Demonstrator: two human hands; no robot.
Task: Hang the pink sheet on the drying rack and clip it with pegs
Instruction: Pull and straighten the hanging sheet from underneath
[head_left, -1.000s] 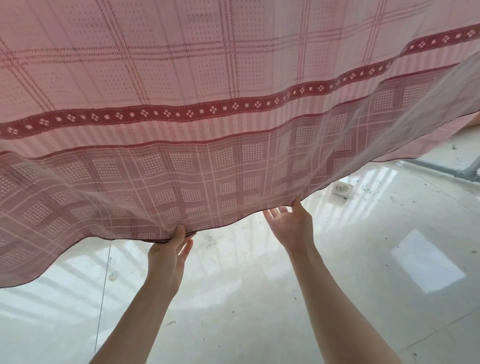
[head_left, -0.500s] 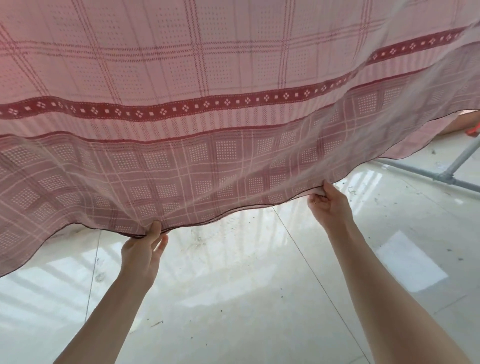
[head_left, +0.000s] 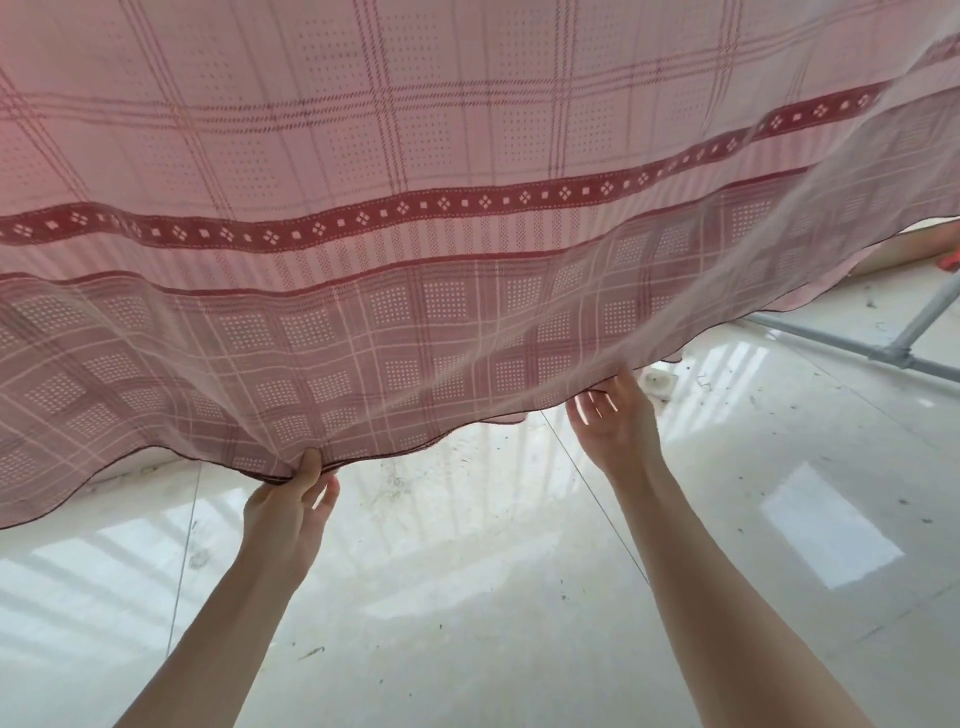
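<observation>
Head view, looking forward and down. The pink sheet (head_left: 415, 171) fills the whole upper part of the frame, hanging from above with its lower hem curving across the middle. Pattern: pale checks with dotted squares, one dark red band with white diamonds running left to right, then a darker checked border down to the hem. The cloth is thin; light comes through it.

Your left hand (head_left: 288, 512) is raised to the hem left of centre. Thumb in front of the cloth, fingers closed behind it: a pinch on the gathered edge, which bunches into small folds at that spot.

Your right hand (head_left: 615, 415) is raised to the hem right of centre, palm facing you, fingers spread and loosely curled. The fingertips reach the edge of the cloth; whether they actually grip it you cannot tell, as the hem covers the tips. The hand is mostly open.

Both forearms are bare and come up from the bottom corners of the frame.

Below the sheet: a glossy pale tiled floor (head_left: 467, 623) with window reflections and scattered bits of debris. At right, grey metal tubes of the drying rack (head_left: 904, 343) meet at a joint low near the floor. A small white object (head_left: 658, 382) lies on the floor just beyond your right hand; too small to identify.
</observation>
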